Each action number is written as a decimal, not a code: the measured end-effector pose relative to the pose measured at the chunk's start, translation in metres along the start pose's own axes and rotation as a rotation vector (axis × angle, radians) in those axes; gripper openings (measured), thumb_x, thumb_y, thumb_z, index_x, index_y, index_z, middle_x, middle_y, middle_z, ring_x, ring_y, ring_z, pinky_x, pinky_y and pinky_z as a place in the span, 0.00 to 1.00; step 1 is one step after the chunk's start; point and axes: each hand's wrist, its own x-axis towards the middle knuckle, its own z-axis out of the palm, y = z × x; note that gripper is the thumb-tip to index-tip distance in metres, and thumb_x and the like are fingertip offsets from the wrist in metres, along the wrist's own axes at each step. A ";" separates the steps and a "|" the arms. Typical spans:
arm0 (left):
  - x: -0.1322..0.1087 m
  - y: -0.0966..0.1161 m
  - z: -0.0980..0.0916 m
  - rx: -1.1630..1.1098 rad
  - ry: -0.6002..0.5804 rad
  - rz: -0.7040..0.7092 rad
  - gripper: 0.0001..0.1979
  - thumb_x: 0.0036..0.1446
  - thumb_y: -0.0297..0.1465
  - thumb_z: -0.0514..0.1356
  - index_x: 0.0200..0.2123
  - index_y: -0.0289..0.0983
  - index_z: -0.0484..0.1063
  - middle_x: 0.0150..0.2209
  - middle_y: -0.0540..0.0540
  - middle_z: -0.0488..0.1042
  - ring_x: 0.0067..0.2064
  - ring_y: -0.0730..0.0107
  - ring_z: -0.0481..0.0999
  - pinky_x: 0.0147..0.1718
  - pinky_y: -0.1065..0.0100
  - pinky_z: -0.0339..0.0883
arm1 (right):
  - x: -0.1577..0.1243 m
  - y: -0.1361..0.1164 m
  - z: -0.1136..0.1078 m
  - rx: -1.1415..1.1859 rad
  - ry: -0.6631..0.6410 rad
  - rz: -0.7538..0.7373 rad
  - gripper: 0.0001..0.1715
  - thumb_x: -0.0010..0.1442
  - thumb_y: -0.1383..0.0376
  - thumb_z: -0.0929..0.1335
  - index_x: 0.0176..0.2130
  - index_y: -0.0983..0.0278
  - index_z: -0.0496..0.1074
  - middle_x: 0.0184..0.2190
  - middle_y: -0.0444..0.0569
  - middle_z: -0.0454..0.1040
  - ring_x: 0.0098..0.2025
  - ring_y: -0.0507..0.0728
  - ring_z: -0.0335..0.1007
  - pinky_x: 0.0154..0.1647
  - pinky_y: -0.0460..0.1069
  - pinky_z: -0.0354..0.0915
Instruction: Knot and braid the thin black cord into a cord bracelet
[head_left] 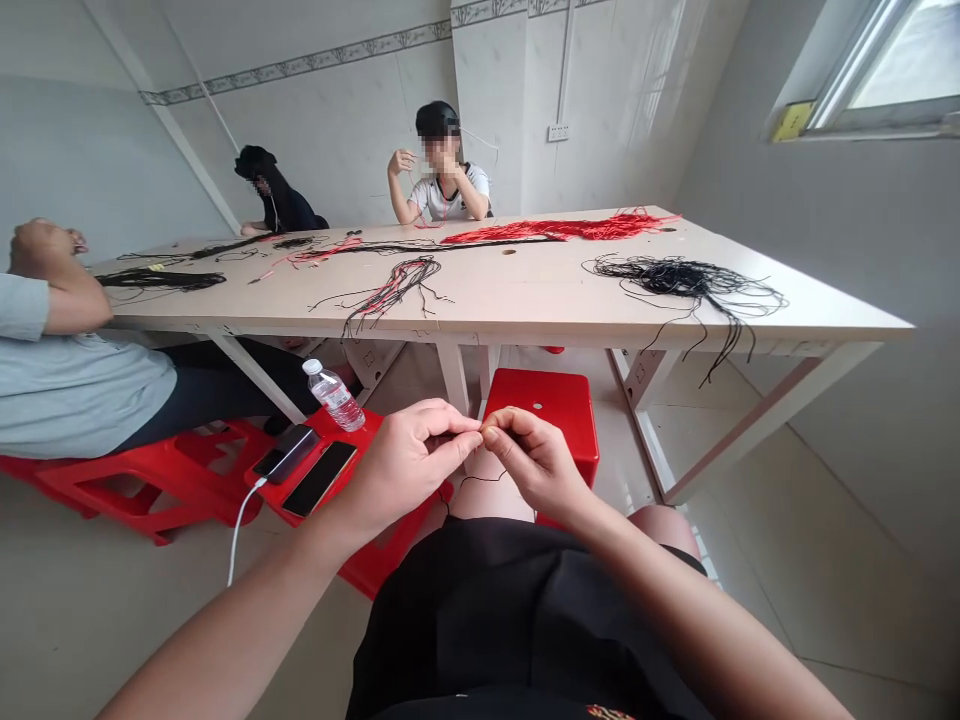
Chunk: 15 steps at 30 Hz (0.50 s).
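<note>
My left hand (409, 462) and my right hand (536, 460) meet fingertip to fingertip above my knees. Both pinch a thin black cord (480, 480) whose loose end curls down between them. The fingers of each hand are pressed together on it. I sit back from a long pale table (525, 300), with my lap in black cloth below the hands.
On the table lie a tangle of black cords (686, 280), a long red bundle (570, 228) and mixed red-black cords (394, 288). Red stools (551, 400) stand in front; one holds two phones (304, 465) and a water bottle (334, 395). Three other people sit around the table.
</note>
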 end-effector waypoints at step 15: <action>0.006 -0.008 0.017 -0.034 0.033 -0.078 0.06 0.50 0.28 0.57 0.23 0.36 0.70 0.25 0.51 0.70 0.28 0.77 0.67 0.25 0.75 0.59 | -0.006 0.003 -0.018 -0.176 -0.022 -0.127 0.05 0.59 0.66 0.63 0.31 0.63 0.67 0.26 0.44 0.67 0.28 0.50 0.62 0.29 0.45 0.60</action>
